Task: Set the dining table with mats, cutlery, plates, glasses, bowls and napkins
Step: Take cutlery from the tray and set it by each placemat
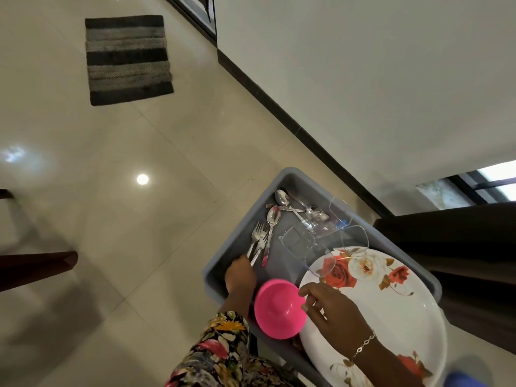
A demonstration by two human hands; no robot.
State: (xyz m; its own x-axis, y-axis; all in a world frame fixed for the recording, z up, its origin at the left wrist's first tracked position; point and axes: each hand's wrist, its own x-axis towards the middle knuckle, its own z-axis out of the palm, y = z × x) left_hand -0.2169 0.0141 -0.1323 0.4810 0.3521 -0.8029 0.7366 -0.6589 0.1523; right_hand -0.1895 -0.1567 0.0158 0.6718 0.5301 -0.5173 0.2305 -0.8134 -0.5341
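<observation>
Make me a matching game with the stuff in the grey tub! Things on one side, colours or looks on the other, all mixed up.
Things:
1. bowl
2. plate
3. forks
4. glasses

Looks:
A. shiny silver
B. see-through
C. bright pink
D. white with red roses

Pairs: 1-C, 2-D, 3-A, 4-B. All of them sit in the grey tub.

Soft, even indoor light, moderately bright. The glossy tiled floor (125,152) carries a small round glare spot (142,179) and, left of that spot, a hazy bluish reflection (13,155). Below the spot lie broad diffuse shadows. A bright window (499,174) burns out far right of it. Straight lines bow toward the edges; the whole picture is slightly soft.
</observation>
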